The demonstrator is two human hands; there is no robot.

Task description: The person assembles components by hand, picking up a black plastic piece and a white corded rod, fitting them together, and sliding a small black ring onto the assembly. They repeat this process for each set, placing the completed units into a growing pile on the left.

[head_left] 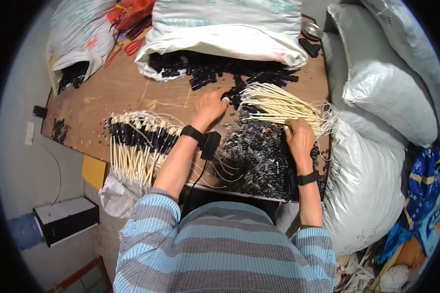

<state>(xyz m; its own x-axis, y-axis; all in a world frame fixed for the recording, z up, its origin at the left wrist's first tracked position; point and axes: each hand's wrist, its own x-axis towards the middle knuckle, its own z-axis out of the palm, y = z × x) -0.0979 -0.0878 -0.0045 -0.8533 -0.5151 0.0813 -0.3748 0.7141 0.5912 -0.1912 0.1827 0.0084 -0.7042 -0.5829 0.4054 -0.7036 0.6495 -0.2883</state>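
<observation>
My left hand (211,108) is curled at the near edge of some black plastic pieces (237,89); its fingertips press together there, and what lies between them is hidden. My right hand (301,138) reaches to the near side of a bundle of thin cream sticks (278,103) tipped with white cords, its thumb and fingers closed on a stick. Below the bundle spreads a bed of small black and clear bits (259,154). To the left stands a row of cream sticks with black sleeves (137,146), their white cords trailing toward my left forearm.
At the back, a large white woven sack (225,41) spills black pieces onto the brown table (98,102). A smaller sack (85,41) and red-handled scissors (133,47) are back left. Full grey-white sacks (362,185) crowd the right edge. A round tin (311,31) sits back right.
</observation>
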